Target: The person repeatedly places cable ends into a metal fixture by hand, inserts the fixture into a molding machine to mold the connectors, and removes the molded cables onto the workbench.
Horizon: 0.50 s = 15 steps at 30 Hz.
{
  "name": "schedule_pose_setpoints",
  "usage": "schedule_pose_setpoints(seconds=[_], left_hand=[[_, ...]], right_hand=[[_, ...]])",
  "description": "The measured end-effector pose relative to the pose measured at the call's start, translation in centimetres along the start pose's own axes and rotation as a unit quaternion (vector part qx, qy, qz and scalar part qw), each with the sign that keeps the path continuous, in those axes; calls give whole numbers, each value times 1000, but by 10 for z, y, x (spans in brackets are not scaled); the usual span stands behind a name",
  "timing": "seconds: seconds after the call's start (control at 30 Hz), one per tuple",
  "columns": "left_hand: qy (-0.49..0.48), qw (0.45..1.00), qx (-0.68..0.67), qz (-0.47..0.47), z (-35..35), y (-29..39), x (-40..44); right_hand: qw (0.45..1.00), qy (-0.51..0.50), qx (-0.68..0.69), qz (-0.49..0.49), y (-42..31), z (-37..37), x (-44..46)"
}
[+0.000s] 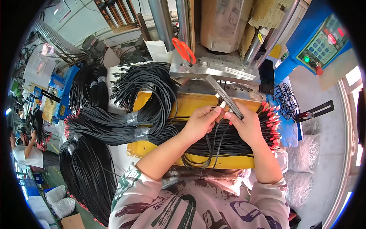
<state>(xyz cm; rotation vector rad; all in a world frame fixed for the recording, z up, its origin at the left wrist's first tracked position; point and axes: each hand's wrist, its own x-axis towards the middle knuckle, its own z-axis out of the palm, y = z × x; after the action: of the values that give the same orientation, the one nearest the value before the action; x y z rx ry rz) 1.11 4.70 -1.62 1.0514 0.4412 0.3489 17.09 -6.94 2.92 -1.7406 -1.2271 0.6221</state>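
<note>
My right hand [247, 125] is closed around the lower end of a narrow metal mould bar [217, 87], which tilts up toward the left. Against the bar sit small pale cable connectors [223, 104]. My left hand [201, 123] pinches the end of a black cable at the bar's near side, thumb and fingers pressed together. From between the hands, thin black cables [209, 147] hang down in a loop. Beneath both hands lies a thick bundle of black cables [225, 143] with red-capped ends [271, 126] on the right, across a yellow tray [187, 101].
Behind the tray stands a press with a steel block [213, 70] and a red loop [184, 50]. Tied cable bundles [89, 168] lie at left. A blue control box [324, 40] and a phone [266, 76] are at right. Another person [29, 154] works far left.
</note>
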Motion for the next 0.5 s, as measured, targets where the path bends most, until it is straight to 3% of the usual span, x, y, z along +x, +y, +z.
schedule_pose_setpoints(seconds=[0.1,0.17,0.3,0.5], left_hand=[[43,997,51,32,7,-1,1],[67,993,76,53,9,5,-1],[94,990,-90,-49,9,26,-7],[103,992,20,63,-7,15,-1]], right_hand=[[999,-3,-25,-24,-3,1,-1],[1000,-12,18,12,-7,-3,-1],[999,5,22,33,1,-10,-1],[999,9,20,26,3,-7,0]])
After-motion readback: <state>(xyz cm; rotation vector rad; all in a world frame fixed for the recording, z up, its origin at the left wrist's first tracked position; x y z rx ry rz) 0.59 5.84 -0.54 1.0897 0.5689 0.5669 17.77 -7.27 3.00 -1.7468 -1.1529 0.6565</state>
